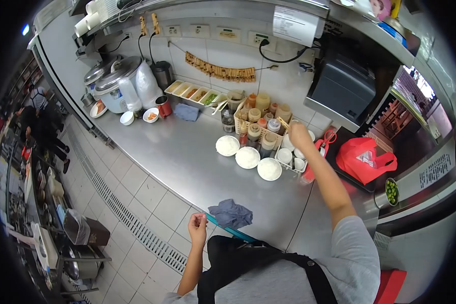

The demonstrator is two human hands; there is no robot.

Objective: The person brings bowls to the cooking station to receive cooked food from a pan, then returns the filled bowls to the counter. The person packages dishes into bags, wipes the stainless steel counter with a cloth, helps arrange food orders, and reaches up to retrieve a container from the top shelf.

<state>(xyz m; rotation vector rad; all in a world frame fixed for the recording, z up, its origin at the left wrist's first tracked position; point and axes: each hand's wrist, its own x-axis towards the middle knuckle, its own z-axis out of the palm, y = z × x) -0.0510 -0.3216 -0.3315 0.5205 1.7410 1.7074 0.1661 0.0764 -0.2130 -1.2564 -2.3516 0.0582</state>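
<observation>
A: Left hand?
B: My left hand (197, 228) is raised by the counter edge, fingers curled; can't tell if it pinches anything. Blue-gray rag (231, 214) at its 2 o'clock.
A: Middle?
B: Three bowls of white rice (248, 157), slanting row, 8 o'clock from my right hand (298, 135). Sauce bottles (262, 103) at 10.
A: Right?
B: Gripping a slim tan piece (282, 121), wooden-looking, poking out at 10 o'clock over the bottles. White cups (285, 155) at 7, red plastic bag (357, 161) at 4.
</observation>
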